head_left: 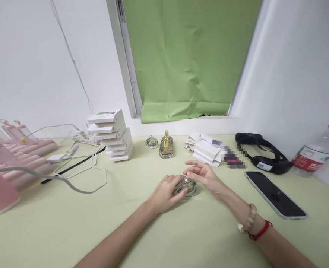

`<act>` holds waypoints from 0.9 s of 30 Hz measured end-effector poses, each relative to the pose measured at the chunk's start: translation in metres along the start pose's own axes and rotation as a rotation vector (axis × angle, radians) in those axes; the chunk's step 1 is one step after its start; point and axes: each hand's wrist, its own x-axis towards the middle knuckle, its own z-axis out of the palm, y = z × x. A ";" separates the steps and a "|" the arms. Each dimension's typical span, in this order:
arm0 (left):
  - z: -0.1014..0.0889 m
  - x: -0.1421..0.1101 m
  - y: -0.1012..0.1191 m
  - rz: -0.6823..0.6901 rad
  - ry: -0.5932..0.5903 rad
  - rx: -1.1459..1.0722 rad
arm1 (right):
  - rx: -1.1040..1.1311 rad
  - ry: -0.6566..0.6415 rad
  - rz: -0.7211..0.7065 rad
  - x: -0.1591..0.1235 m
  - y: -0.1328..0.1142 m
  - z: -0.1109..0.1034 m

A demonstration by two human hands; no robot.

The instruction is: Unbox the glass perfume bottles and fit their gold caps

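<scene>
A squat clear glass perfume bottle (pixel 191 188) with a green design stands on the table in front of me. My left hand (pixel 165 193) is closed around its left side, with the thumb along the front. My right hand (pixel 207 179) reaches in from the right, thumb and forefinger pinched at the small spray nozzle (pixel 186 179) on top; its other fingers are loosely bent. Behind, a row of similar bottles (pixel 166 150) with yellowish tops stands near the wall, and a single bottle (pixel 152 142) sits to their left.
White boxes (pixel 121 139) are stacked at the back left, beside tangled cables (pixel 94 167) and pink items (pixel 27 160). Right of the bottles lie opened white cartons (pixel 207 149) and a small cap (pixel 188 149). Further right are a phone (pixel 276 195), a black headset (pixel 270 158) and a water bottle (pixel 312 156).
</scene>
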 end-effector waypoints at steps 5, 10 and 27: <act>0.001 0.000 0.000 0.007 0.017 0.000 | -0.041 0.035 -0.033 0.001 0.004 0.001; 0.001 -0.001 -0.001 0.003 0.000 0.034 | -0.111 -0.023 -0.065 -0.001 0.004 0.002; 0.001 -0.001 -0.001 0.010 -0.045 -0.011 | -0.078 0.098 -0.126 0.000 0.017 0.012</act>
